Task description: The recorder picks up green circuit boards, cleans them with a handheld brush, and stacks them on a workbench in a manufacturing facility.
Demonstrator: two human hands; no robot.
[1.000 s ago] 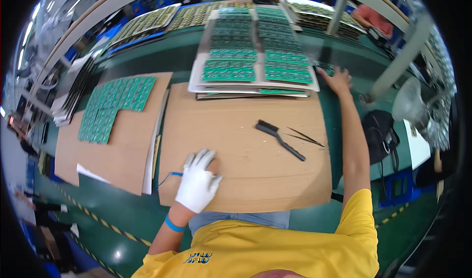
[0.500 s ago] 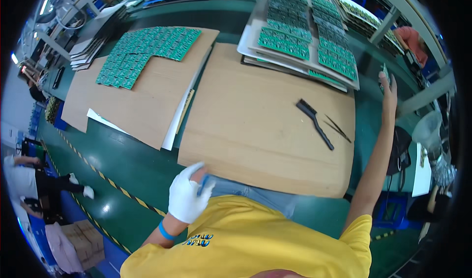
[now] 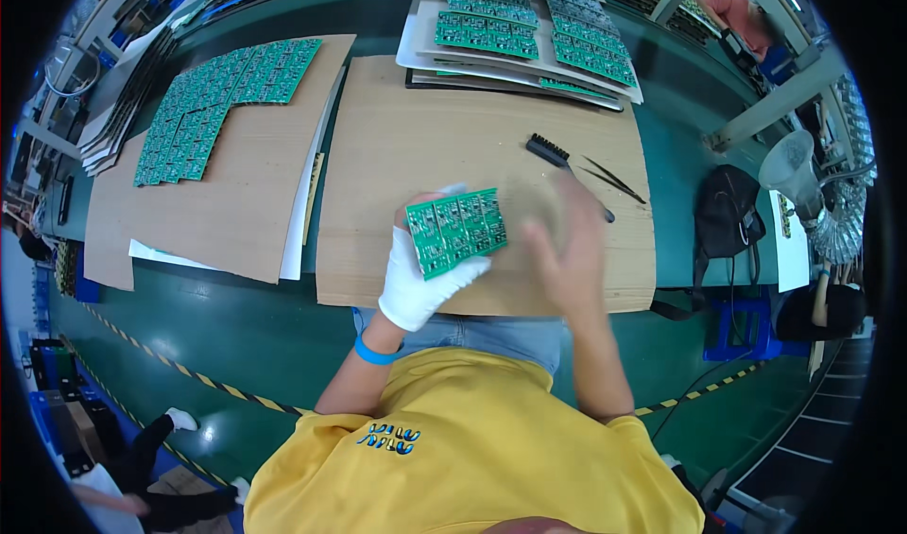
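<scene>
A green circuit board (image 3: pixel 457 232) with small parts on it is gripped along its edges by my left hand (image 3: pixel 416 274), which wears a white glove. My bare right hand (image 3: pixel 572 265) is just right of the board, apart from it and smeared by motion. Its blurred fingers reach over the handle of a black brush (image 3: pixel 548 149). Beside the brush, dark tweezers (image 3: pixel 616 182) rest on the cardboard sheet (image 3: pixel 378 146).
Stacked sheets at the back hold rows of green boards (image 3: pixel 487 33). More boards (image 3: pixel 227 104) lie on cardboard (image 3: pixel 269 175) to the left. On the right are a black bag (image 3: pixel 729 208), a clear funnel-shaped duct (image 3: pixel 789 163) and a metal post (image 3: pixel 775 109).
My right hand has come in from the far right, where it held a board. A board is now in my left hand, raised from my lap over the cardboard. The view has shifted.
</scene>
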